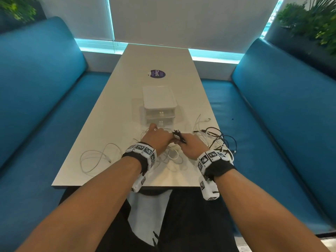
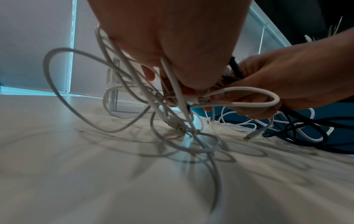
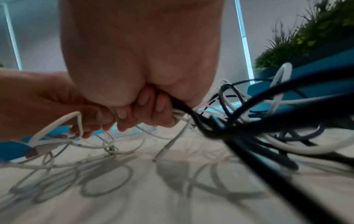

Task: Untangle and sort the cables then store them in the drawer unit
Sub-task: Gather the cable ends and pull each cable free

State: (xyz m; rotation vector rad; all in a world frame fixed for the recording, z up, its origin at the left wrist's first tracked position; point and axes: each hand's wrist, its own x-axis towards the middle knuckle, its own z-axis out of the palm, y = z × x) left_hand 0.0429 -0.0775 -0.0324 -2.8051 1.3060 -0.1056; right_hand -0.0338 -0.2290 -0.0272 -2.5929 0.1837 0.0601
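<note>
Cables everywhere, and you're deep in the knot right now. Your left hand (image 1: 157, 138) has its fingers (image 2: 148, 74) curled round a bunch of white cables (image 2: 134, 84), lifted just off the desk (image 1: 112, 110). Your right hand (image 1: 192, 145) grips the black cables (image 3: 249, 121), fingers (image 3: 153, 104) closed tight on them, and both fists meet just in front of the drawer unit (image 1: 158, 106). One white cable (image 1: 94, 157) lies loose on your left, apart from the pile. The black-and-white tangle (image 1: 216, 140) sprawls on your right. Both drawers look closed, nothing visibly stored yet. Early days, I'd say: sorting has barely begun, with all the stowing left.
</note>
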